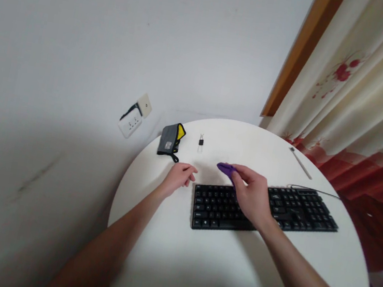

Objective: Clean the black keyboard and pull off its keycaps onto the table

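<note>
Purple tool (226,169): long axis crosswise, tip pointing left, right hand (254,197) fingers clamped on it, at black keyboard (297,211) far edge. Left hand (177,176): fingers slack, apart, resting on bench (213,274).

purple object (226,169): small, rounded, glossy; pinched at one end in the fingers of the right hand (254,198), free end pointing left, just past the keyboard's far edge.
keyboard (298,208): black, wired, flat on the white desk (192,271), its middle hidden under that hand.
</note>
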Available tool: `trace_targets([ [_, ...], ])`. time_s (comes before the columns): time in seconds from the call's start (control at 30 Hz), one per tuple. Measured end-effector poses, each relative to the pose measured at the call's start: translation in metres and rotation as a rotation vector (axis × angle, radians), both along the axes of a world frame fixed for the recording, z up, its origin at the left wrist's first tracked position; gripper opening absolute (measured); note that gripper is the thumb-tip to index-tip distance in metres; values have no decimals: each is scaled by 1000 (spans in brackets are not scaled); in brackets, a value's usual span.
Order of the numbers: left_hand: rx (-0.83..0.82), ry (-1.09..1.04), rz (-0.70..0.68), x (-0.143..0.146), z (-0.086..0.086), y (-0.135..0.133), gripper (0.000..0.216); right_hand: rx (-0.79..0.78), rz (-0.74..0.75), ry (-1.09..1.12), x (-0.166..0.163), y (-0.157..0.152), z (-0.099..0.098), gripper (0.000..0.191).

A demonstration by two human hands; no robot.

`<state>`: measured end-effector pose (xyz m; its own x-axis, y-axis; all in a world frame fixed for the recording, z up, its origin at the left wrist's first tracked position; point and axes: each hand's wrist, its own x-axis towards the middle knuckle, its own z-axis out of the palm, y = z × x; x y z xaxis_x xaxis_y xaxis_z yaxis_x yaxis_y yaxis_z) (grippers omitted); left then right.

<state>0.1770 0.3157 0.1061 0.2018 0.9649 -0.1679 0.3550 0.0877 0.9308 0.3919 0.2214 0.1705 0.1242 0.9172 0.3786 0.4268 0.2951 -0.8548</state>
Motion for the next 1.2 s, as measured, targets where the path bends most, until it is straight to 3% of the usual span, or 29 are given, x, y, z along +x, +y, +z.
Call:
trace_targets([
  [0.1, -8, -52, 14, -3, -2, 2, 26, 27, 106, -306, -10, 23, -3, 27],
  [0.2, -32, -96, 34, -4, -4, 4, 25, 4, 361, -568, -30, 36, -15, 29],
  [0.27, -51, -111, 59, -5, -4, 5, 25, 18, 523, -665, -40, 39, -22, 31],
  [0.4, -55, -131, 73, -6, -4, 6, 23, 132, 675, -767, -50, 36, -28, 27],
  [0.57, -34, -162, 57, -6, -5, 6, 23, 200, 867, -885, -56, 9, -28, 19],
  [0.73, -7, -111, 45, -5, -6, 7, 24, 122, 959, -930, -61, -43, -28, 18],
  [0.87, 6, -112, 41, -5, -7, 7, 24, 55, 1082, -832, -60, -66, -16, 18],
  [1.07, 30, -100, 48, -5, -6, 7, 24, 21, 941, -645, -37, -41, 39, 31],
  [1.2, 14, -105, 53, -5, -8, 10, 25, 47, 645, -690, -16, 1, 72, 30],
])
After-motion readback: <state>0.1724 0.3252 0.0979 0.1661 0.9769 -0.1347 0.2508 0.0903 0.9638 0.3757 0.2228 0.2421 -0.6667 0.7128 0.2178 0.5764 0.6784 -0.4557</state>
